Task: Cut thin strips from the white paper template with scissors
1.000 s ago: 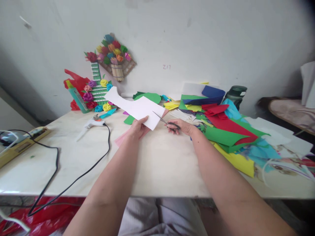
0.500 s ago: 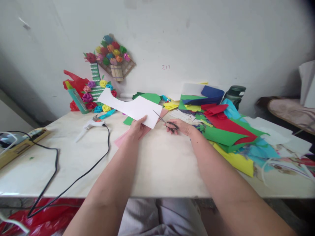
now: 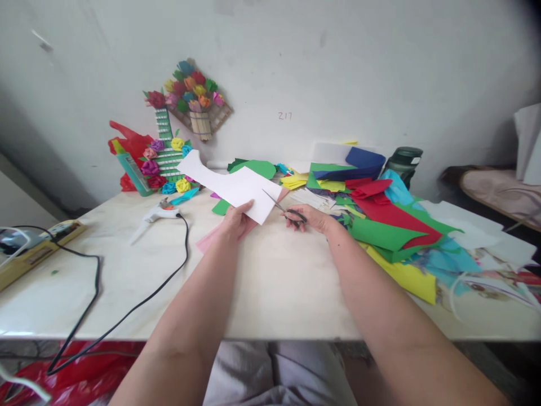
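A piece of white paper (image 3: pixel 236 186) with a curved, narrowed left end is held up over the table. My left hand (image 3: pixel 236 221) is closed on its lower edge, thumb on top. In my right hand (image 3: pixel 305 217) is a pair of scissors (image 3: pixel 295 215) with dark handles, fingers wrapped round the loops. The scissor blades point left across the right end of the paper; whether they are biting into it I cannot tell. Beneath the left hand lies a pink sheet (image 3: pixel 211 237), partly hidden by the hand and the white paper.
A white glue gun (image 3: pixel 157 214) with a black cord rests at left, near a power strip (image 3: pixel 38 251). Paper-flower crafts (image 3: pixel 169 158) and a glue bottle (image 3: pixel 133 172) stand behind. Coloured paper sheets (image 3: pixel 384 234) and a dark bottle (image 3: pixel 403 163) occupy the right.
The white paper has shifted slightly right and a little downward at its right end, towards the scissors. My right hand and the scissors have stayed nearly still.
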